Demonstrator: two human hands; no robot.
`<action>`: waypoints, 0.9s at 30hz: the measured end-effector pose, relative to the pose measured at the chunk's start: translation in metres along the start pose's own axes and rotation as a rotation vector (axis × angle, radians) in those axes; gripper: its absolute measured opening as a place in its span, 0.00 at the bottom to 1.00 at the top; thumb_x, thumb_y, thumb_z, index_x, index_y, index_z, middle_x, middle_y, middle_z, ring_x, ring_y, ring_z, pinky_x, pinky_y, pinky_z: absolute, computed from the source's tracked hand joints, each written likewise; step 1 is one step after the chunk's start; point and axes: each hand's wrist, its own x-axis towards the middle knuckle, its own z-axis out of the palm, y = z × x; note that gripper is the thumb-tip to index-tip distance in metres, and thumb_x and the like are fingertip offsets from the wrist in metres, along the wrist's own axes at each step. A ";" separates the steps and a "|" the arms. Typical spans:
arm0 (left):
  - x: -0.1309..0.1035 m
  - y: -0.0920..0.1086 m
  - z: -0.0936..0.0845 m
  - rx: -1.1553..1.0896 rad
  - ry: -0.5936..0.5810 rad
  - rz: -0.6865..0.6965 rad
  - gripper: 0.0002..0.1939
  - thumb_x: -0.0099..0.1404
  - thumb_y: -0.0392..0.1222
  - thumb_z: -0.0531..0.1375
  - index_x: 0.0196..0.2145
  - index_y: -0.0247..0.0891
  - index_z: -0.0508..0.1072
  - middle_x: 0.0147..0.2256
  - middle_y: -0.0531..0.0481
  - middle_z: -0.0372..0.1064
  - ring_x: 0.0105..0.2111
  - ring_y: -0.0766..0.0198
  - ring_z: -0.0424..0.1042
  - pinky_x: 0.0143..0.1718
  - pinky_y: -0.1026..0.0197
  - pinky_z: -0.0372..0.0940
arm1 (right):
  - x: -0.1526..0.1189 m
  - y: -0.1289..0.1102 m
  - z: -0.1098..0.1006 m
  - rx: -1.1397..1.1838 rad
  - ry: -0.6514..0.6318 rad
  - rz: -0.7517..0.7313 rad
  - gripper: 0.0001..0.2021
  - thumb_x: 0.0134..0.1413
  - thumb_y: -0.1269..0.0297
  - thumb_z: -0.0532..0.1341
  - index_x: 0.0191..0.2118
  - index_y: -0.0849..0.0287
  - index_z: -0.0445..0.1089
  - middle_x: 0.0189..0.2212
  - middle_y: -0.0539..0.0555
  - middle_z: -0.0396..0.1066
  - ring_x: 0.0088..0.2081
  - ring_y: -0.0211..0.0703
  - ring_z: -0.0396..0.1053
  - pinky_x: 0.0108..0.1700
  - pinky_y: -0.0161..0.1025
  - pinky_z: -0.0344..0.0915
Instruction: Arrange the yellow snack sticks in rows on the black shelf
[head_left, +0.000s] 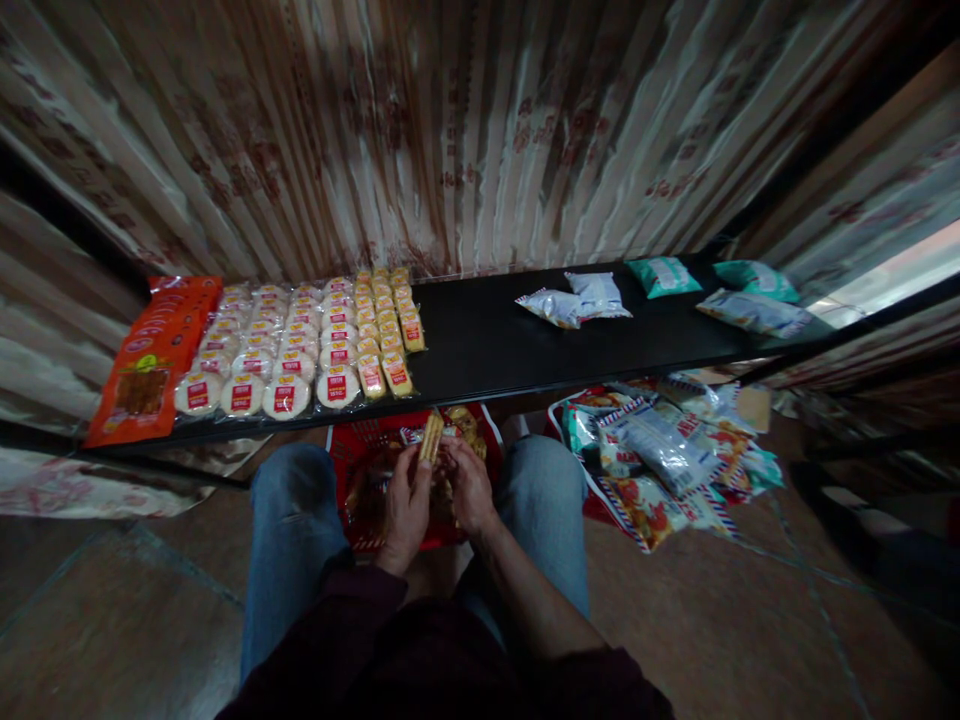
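Above a red basket (pixel 491 430) between my knees, my left hand (pixel 407 500) is closed on a small yellow snack pack (pixel 430 437), held upright. My right hand (pixel 469 485) is just right of it with curled fingers near the pack; whether they grip anything is too small to tell. More wrapped snacks lie in the basket, partly hidden by my hands. On the black shelf (pixel 480 335) ahead stand rows of round white packs (pixel 288 396) and, to their right, rows of yellow packs (pixel 397 372).
An orange bag (pixel 146 370) lies at the shelf's left end. Silver bags (pixel 600 294) and green bags (pixel 664 276) lie towards its right. A second red basket (pixel 600 505), heaped with chip bags (pixel 667 445), is by my right knee. Curtains (pixel 465 140) hang behind.
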 end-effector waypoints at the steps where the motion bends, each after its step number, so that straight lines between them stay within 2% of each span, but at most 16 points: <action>1: 0.000 0.000 0.000 -0.006 0.001 -0.026 0.18 0.66 0.49 0.52 0.50 0.40 0.67 0.45 0.46 0.72 0.44 0.59 0.71 0.48 0.59 0.64 | 0.000 0.000 0.000 0.006 -0.006 0.011 0.10 0.45 0.57 0.62 0.34 0.55 0.71 0.26 0.47 0.71 0.27 0.38 0.67 0.32 0.36 0.65; 5: 0.003 -0.004 0.001 -0.065 0.008 -0.157 0.21 0.66 0.54 0.51 0.48 0.39 0.69 0.37 0.47 0.74 0.35 0.59 0.72 0.40 0.60 0.65 | 0.000 -0.001 0.000 0.007 0.014 0.024 0.10 0.43 0.58 0.64 0.33 0.56 0.71 0.24 0.47 0.69 0.25 0.38 0.65 0.30 0.36 0.63; 8: 0.005 -0.008 0.001 -0.129 0.035 -0.205 0.22 0.64 0.57 0.51 0.43 0.38 0.71 0.36 0.47 0.74 0.31 0.60 0.71 0.37 0.60 0.64 | 0.000 -0.002 0.001 -0.034 0.040 -0.004 0.10 0.42 0.58 0.64 0.31 0.57 0.72 0.25 0.47 0.69 0.25 0.36 0.63 0.29 0.34 0.61; 10: 0.006 -0.008 0.001 -0.200 0.050 -0.218 0.22 0.61 0.59 0.53 0.40 0.37 0.71 0.35 0.47 0.73 0.31 0.62 0.70 0.36 0.62 0.64 | 0.000 -0.003 0.001 -0.038 0.054 -0.001 0.10 0.41 0.58 0.65 0.31 0.57 0.73 0.26 0.47 0.69 0.25 0.35 0.63 0.29 0.33 0.60; 15: 0.004 0.001 0.004 -0.459 0.015 -0.290 0.23 0.55 0.61 0.58 0.35 0.36 0.70 0.25 0.52 0.70 0.23 0.67 0.67 0.28 0.64 0.62 | -0.001 -0.005 0.003 -0.017 0.053 0.014 0.09 0.40 0.59 0.65 0.29 0.57 0.72 0.26 0.47 0.69 0.23 0.34 0.61 0.25 0.33 0.59; 21: 0.006 0.006 0.006 -0.759 -0.008 -0.376 0.19 0.50 0.51 0.64 0.33 0.35 0.68 0.26 0.51 0.71 0.21 0.68 0.67 0.24 0.65 0.59 | -0.007 -0.008 0.007 0.000 -0.020 0.032 0.08 0.43 0.58 0.64 0.30 0.55 0.71 0.19 0.45 0.64 0.20 0.35 0.59 0.21 0.33 0.57; 27: 0.008 0.010 0.003 -0.898 -0.029 -0.499 0.10 0.53 0.40 0.61 0.33 0.34 0.67 0.23 0.50 0.70 0.20 0.67 0.67 0.23 0.64 0.58 | -0.005 -0.001 0.003 -0.098 -0.066 0.018 0.11 0.46 0.55 0.62 0.33 0.56 0.70 0.19 0.45 0.63 0.17 0.34 0.57 0.19 0.33 0.57</action>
